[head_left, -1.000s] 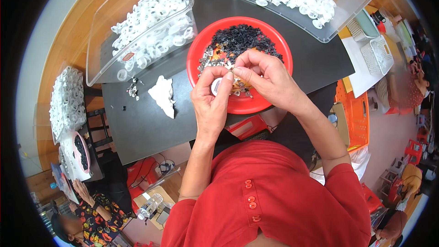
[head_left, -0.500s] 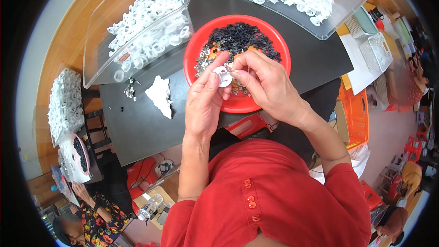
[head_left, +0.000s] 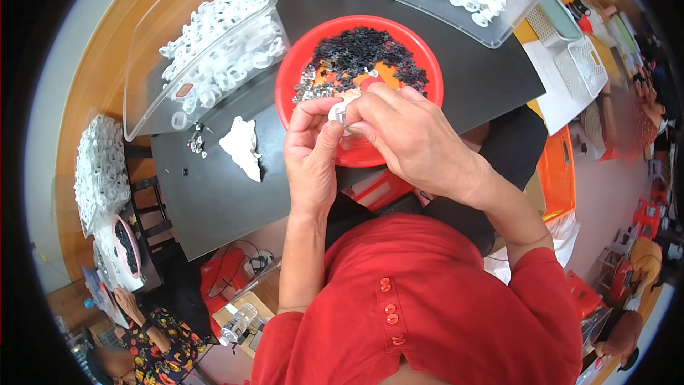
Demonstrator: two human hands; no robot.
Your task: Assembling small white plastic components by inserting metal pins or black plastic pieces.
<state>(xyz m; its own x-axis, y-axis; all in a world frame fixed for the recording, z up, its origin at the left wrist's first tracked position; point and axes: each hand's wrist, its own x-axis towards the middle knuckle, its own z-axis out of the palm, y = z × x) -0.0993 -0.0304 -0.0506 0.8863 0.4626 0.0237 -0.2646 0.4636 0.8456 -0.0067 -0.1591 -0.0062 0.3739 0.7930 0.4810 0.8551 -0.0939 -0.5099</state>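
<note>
A small white round plastic part [head_left: 337, 113] is pinched between the thumb and fingers of my left hand [head_left: 311, 153], above the near side of a red round tray [head_left: 437, 75]. My right hand [head_left: 420, 135] has its thumb and forefinger closed together against the part's right side. Whatever those fingertips grip is hidden behind them. In the tray lie a heap of small black pieces [head_left: 363, 50] and, at its left, small shiny metal pieces [head_left: 310, 89].
Clear bins of white round parts stand at the far left [head_left: 206, 50] and far right [head_left: 491, 32] of the dark table [head_left: 214, 207]. A crumpled white tissue [head_left: 242, 148] and small loose bits [head_left: 197, 140] lie left of the tray. A co-worker [head_left: 153, 339] sits at the lower left.
My right hand has shifted left and turned over the white part, covering more of it. The part now appears tilted more edge-on. The whole view has shifted slightly.
</note>
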